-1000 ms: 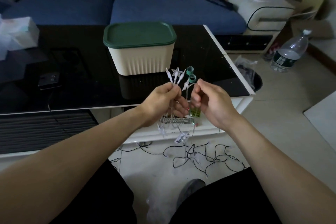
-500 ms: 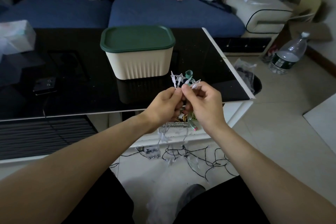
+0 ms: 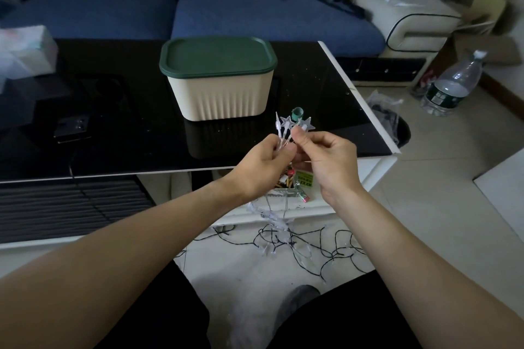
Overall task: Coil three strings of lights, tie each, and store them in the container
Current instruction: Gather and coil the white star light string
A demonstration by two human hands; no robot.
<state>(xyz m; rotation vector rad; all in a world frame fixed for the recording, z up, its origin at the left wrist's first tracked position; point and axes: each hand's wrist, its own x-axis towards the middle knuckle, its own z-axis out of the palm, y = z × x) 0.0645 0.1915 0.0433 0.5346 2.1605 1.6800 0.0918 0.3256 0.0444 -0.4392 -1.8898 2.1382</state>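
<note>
1. Clearly the job is at an early stage: the person is gathering the first string of star lights (image 3: pixel 286 133), and by the look of it none is yet coiled or tied.
2. Left hand (image 3: pixel 262 167) grasps a small bunch of the clear wire with its fingers curled round it, above the front edge of the worktop (image 3: pixel 326 88); three stars stand up from the bunch.
3. Right hand (image 3: pixel 326 159) pinches the stem of one star (image 3: pixel 305 123) between thumb and forefinger, just beside the left hand.
4. Below the hands the rest of the clear string hangs to the floor, where dark wire (image 3: pixel 326 246) lies loose and tangled; how many strings that tangle makes cannot be told.
5. One container (image 3: pixel 221 93) stands on the worktop behind the hands, its green lid (image 3: pixel 217 56) on, so it has to be opened before anything is stored.
6. One small green roll (image 3: pixel 297 112), perhaps for tying, shows just behind the stars.
</note>
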